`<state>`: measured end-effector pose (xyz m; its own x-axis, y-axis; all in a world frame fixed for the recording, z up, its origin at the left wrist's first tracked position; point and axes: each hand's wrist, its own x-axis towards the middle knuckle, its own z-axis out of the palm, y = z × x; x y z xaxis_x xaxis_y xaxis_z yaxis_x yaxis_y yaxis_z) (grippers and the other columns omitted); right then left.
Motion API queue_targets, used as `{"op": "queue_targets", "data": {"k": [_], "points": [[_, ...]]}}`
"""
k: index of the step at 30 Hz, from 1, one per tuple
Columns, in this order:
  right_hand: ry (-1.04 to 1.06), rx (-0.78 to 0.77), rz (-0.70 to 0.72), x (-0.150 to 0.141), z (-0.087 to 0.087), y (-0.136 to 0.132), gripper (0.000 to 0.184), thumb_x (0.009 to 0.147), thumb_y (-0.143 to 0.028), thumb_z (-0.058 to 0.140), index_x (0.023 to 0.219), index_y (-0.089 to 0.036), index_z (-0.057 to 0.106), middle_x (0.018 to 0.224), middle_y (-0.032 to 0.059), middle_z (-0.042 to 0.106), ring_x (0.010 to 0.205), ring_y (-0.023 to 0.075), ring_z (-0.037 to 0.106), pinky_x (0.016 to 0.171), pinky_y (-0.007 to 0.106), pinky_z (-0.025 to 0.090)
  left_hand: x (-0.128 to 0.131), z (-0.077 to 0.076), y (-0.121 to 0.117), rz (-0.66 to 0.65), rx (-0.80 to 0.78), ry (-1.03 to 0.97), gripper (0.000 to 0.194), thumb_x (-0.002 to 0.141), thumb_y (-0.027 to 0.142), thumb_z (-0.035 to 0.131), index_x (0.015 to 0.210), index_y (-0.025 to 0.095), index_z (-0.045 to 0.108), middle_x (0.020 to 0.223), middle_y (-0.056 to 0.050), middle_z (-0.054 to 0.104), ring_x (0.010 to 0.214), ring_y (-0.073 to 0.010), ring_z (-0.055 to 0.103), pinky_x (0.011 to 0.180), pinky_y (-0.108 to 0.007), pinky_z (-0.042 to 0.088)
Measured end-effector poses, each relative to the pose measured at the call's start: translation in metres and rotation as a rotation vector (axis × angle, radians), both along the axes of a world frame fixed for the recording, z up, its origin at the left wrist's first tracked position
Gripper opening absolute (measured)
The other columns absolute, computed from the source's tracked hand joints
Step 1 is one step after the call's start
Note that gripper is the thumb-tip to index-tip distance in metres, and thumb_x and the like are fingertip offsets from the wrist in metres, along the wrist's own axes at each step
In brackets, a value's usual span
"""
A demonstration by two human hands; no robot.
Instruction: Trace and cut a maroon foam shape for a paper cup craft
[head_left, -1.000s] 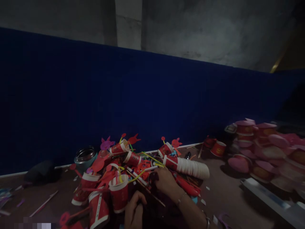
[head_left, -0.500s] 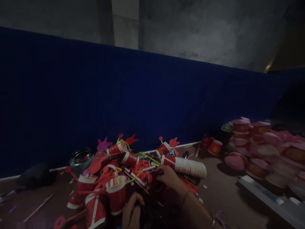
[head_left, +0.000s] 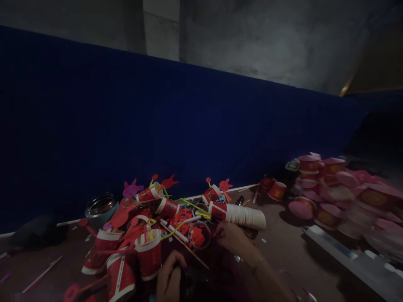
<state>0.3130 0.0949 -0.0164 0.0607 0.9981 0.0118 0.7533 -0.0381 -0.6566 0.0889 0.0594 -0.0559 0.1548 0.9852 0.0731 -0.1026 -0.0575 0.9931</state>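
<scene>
My left hand (head_left: 171, 272) is low in the middle, fingers curled closed, just right of an upright red paper cup (head_left: 149, 258) with a yellow strip bent over its rim. Anything inside that hand is hidden. My right hand (head_left: 232, 240) has its fingertips drawn together beside a round clear tub (head_left: 199, 235) of red paper pieces. What it pinches, if anything, is too dark to make out. Just behind it lies a long sleeve of nested paper cups (head_left: 244, 215), white rims showing. A thin stick (head_left: 192, 250) and a white marker-like tube (head_left: 179, 231) lie between the hands.
Left, several red cups with paper cutouts (head_left: 121, 216) are heaped near a teal pot (head_left: 101, 209). On the right are a pile of red and pink cups (head_left: 333, 188) and a long pale box (head_left: 340, 256). A blue panel (head_left: 201, 126) runs behind.
My right hand has drawn back right from the tub, uncovering its red pieces. My left hand stays curled in much the same place. The whole view has shifted slightly.
</scene>
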Motion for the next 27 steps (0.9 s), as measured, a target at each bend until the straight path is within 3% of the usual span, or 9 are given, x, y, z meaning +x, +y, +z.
{"op": "queue_targets", "data": {"k": [3,5,7,10,14,20,24,27], "points": [[-0.118,0.078,-0.027,-0.022,0.007,-0.004,0.023,0.063,-0.007,0.053,0.079,-0.017,0.066,0.086,0.0093,0.065,0.089,0.0246,0.055,0.080,0.034,0.038,0.000,0.002,-0.001,0.027,-0.003,0.006,0.013,0.070,0.030,0.042,0.062,0.021,0.047,0.052,0.006,0.033,0.049,-0.0112,0.031,0.048,-0.022,0.026],[-0.162,0.110,0.046,-0.036,0.009,-0.006,0.024,0.061,-0.007,0.056,0.079,-0.019,0.067,0.091,0.0083,0.064,0.094,0.0250,0.052,0.085,0.034,0.035,0.002,0.003,-0.001,0.062,-0.017,0.001,0.015,0.073,0.033,0.043,0.066,0.021,0.049,0.053,0.007,0.033,0.049,-0.0109,0.031,0.048,-0.022,0.026],[-0.235,0.148,0.178,-0.046,0.006,-0.008,0.023,0.062,-0.009,0.057,0.078,-0.021,0.068,0.096,0.0068,0.062,0.096,0.0248,0.050,0.086,0.033,0.035,0.005,0.004,-0.002,0.099,-0.012,0.018,0.018,0.075,0.038,0.046,0.073,0.021,0.053,0.053,0.007,0.036,0.049,-0.0111,0.033,0.048,-0.022,0.027],[-0.311,0.192,0.234,-0.052,-0.001,-0.009,0.021,0.064,-0.009,0.055,0.073,-0.021,0.068,0.097,0.0066,0.061,0.097,0.0250,0.049,0.084,0.034,0.036,0.008,0.003,-0.001,0.131,0.022,0.052,0.024,0.077,0.043,0.048,0.081,0.021,0.056,0.056,0.004,0.047,0.053,-0.0133,0.043,0.051,-0.023,0.034],[-0.156,0.291,0.200,-0.052,0.000,-0.006,0.016,0.067,-0.008,0.053,0.070,-0.020,0.063,0.087,0.0048,0.061,0.090,0.0220,0.051,0.081,0.032,0.037,0.009,0.001,0.003,0.158,0.118,0.080,0.026,0.078,0.041,0.049,0.086,0.020,0.061,0.076,-0.002,0.063,0.072,-0.0183,0.056,0.067,-0.026,0.043],[0.221,0.276,0.241,-0.056,0.011,-0.010,0.008,0.073,-0.014,0.051,0.076,-0.018,0.056,0.072,-0.0008,0.059,0.068,0.0147,0.052,0.064,0.025,0.040,0.006,-0.006,0.011,0.184,0.238,0.178,0.033,0.079,0.038,0.049,0.105,0.021,0.062,0.105,-0.007,0.063,0.089,-0.0202,0.060,0.075,-0.029,0.048],[0.175,0.285,0.254,-0.061,0.010,-0.017,0.005,0.072,-0.014,0.051,0.072,-0.019,0.053,0.073,-0.0008,0.058,0.069,0.0150,0.050,0.064,0.025,0.038,0.008,-0.007,0.012,0.180,0.286,0.247,0.039,0.080,0.034,0.049,0.116,0.021,0.057,0.124,-0.009,0.054,0.117,-0.0225,0.046,0.096,-0.035,0.039],[0.079,0.296,0.268,-0.064,0.007,-0.021,0.008,0.070,-0.011,0.050,0.071,-0.019,0.051,0.073,-0.0001,0.056,0.071,0.0164,0.049,0.064,0.026,0.037,0.012,-0.004,0.010,0.220,0.285,0.186,0.038,0.078,0.033,0.052,0.114,0.022,0.059,0.125,-0.008,0.055,0.118,-0.0224,0.047,0.099,-0.037,0.037]]}}
